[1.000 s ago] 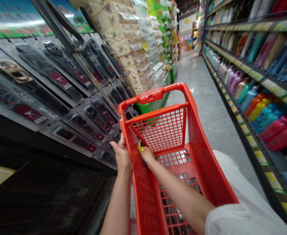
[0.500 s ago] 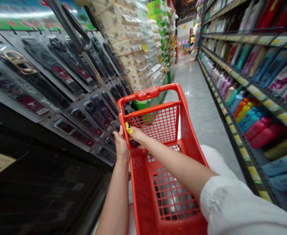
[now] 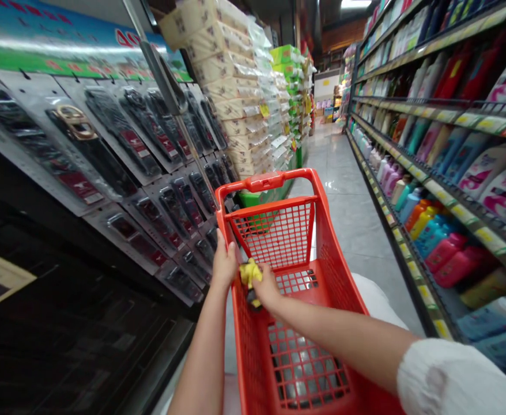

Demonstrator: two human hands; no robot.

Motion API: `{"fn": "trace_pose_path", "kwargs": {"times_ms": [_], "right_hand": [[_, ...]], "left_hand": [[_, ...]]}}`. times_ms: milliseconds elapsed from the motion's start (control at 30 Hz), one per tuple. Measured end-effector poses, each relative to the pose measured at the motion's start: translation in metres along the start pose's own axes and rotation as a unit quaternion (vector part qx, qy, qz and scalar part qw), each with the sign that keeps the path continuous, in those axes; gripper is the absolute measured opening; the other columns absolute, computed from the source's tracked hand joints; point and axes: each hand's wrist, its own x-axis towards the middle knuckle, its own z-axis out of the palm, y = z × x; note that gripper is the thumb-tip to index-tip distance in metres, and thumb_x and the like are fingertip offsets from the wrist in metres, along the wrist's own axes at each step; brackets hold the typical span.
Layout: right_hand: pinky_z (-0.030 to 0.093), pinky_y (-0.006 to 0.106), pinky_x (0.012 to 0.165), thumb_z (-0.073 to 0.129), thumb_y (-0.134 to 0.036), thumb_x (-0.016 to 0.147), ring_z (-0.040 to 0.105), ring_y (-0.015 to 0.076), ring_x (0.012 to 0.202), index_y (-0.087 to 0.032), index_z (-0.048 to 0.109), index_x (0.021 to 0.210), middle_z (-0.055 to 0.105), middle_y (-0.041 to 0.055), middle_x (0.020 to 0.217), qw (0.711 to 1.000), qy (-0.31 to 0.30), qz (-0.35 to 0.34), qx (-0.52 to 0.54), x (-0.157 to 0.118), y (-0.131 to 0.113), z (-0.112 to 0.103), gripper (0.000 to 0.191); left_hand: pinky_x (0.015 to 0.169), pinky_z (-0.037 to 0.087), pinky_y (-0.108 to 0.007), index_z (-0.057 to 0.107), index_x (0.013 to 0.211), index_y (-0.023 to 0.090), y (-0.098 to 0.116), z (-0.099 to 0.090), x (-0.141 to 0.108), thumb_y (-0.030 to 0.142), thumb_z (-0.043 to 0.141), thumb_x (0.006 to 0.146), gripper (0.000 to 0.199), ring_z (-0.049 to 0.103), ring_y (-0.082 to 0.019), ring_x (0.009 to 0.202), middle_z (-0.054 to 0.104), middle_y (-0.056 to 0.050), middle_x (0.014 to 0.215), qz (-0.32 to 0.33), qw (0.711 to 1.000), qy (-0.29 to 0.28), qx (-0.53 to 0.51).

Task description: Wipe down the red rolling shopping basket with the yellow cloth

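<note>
A red plastic shopping basket [image 3: 335, 253] with grid panels fills the middle of the view, its inside facing me. My left hand [image 3: 226, 266] is closed on the basket's left wall near the upper corner, thumb by the rim and the other fingers partly hidden outside. Inside the basket, my right hand [image 3: 268, 288] grips a crumpled yellow and dark cloth [image 3: 250, 273]. The cloth lies against the inner face of that left wall, close to my left hand. A grey metal pull handle [image 3: 162, 78] extends from the basket's top left corner.
Packaged belts [image 3: 114, 132] hang on a rack at the left. Behind them rise stacked tissue packs [image 3: 231, 86]. Shelves of bottles [image 3: 447, 253] line the right side. A grey tiled aisle [image 3: 335, 155] runs away between them.
My right hand and the cloth have slid down along the inside of the left wall, towards me. My left hand stays at the rim. The view has tipped upward a little.
</note>
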Motion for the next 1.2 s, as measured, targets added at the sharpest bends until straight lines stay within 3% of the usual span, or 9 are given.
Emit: {"fn": "trace_pose_path", "kwargs": {"times_ms": [100,200,333,600,667,800,900,967,1200], "right_hand": [[0.048,0.036,0.094,0.048,-0.013,0.077,0.058,0.0224,0.108,-0.021,0.060,0.118,0.059,0.0102,0.117,0.986,0.118,-0.109,-0.045,0.054,-0.044,-0.041,0.043],[0.041,0.038,0.103,0.043,-0.009,0.080,0.048,0.0221,0.123,-0.025,0.062,0.122,0.048,0.0090,0.134,0.940,0.193,-0.241,-0.143,0.087,-0.071,-0.081,0.049],[0.037,0.045,0.103,0.044,-0.007,0.082,0.043,0.0270,0.124,-0.028,0.062,0.127,0.044,0.0078,0.141,0.899,0.224,-0.237,-0.292,0.106,-0.078,-0.089,0.053],[0.043,0.040,0.079,0.039,-0.019,0.096,0.044,0.0279,0.108,-0.033,0.055,0.134,0.047,0.0037,0.146,0.849,0.031,-0.282,-0.445,0.113,-0.090,0.001,0.044],[0.042,0.040,0.080,0.038,-0.022,0.098,0.045,0.0261,0.107,-0.032,0.060,0.129,0.051,0.0036,0.143,0.813,-0.023,-0.346,-0.469,0.119,-0.082,-0.010,0.039],[0.037,0.041,0.088,0.046,-0.026,0.098,0.046,0.0230,0.110,-0.033,0.070,0.110,0.060,0.0021,0.131,0.705,-0.145,-0.479,-0.502,0.129,-0.056,-0.079,0.028],[0.034,0.045,0.093,0.049,-0.022,0.096,0.043,0.0255,0.117,-0.039,0.063,0.123,0.055,0.0032,0.138,0.719,-0.053,-0.443,-0.532,0.130,-0.042,-0.120,0.035],[0.037,0.044,0.089,0.050,-0.020,0.095,0.042,0.0272,0.116,-0.041,0.062,0.125,0.051,0.0047,0.142,0.731,-0.023,-0.401,-0.551,0.129,-0.041,-0.125,0.039],[0.037,0.043,0.092,0.047,-0.026,0.097,0.042,0.0264,0.118,-0.041,0.060,0.127,0.050,0.0036,0.142,0.749,-0.043,-0.414,-0.516,0.132,-0.051,-0.062,0.036]], "left_hand": [[0.122,0.010,-0.034,0.025,0.154,0.018,-0.006,-0.002,0.000,0.021,0.060,0.082,0.080,0.016,-0.018,0.149,0.018,-0.008,0.162,0.023,1.000,-0.013,0.002],[0.122,0.013,-0.036,0.029,0.153,0.019,-0.006,-0.002,-0.002,0.014,0.058,0.079,0.080,0.020,-0.020,0.148,0.023,-0.006,0.161,0.032,0.999,-0.011,-0.017],[0.121,0.015,-0.036,0.035,0.151,0.018,-0.004,-0.002,-0.005,0.004,0.053,0.074,0.080,0.024,-0.020,0.147,0.029,-0.007,0.159,0.019,0.999,0.004,-0.042],[0.122,0.016,-0.036,0.039,0.148,0.021,-0.008,0.005,-0.003,-0.002,0.050,0.069,0.083,0.028,-0.020,0.145,0.034,-0.004,0.157,0.021,0.997,0.004,-0.080],[0.122,0.016,-0.036,0.039,0.149,0.020,-0.008,0.006,-0.003,-0.002,0.050,0.069,0.083,0.028,-0.020,0.146,0.034,-0.005,0.157,0.018,0.997,0.008,-0.081],[0.122,0.015,-0.036,0.040,0.148,0.022,-0.006,0.006,-0.004,-0.001,0.050,0.070,0.082,0.027,-0.020,0.146,0.035,-0.004,0.157,-0.001,0.996,0.015,-0.090],[0.122,0.014,-0.036,0.045,0.146,0.022,-0.006,0.007,-0.004,-0.001,0.051,0.068,0.082,0.026,-0.021,0.146,0.038,-0.003,0.155,0.007,0.994,0.010,-0.107],[0.122,0.015,-0.036,0.046,0.145,0.022,-0.005,0.008,-0.005,-0.002,0.051,0.067,0.082,0.026,-0.021,0.146,0.038,-0.003,0.155,0.017,0.994,0.007,-0.112],[0.122,0.014,-0.035,0.047,0.144,0.020,-0.003,0.011,-0.008,-0.003,0.049,0.067,0.081,0.028,-0.020,0.146,0.040,-0.003,0.154,0.020,0.993,0.012,-0.116]]}}
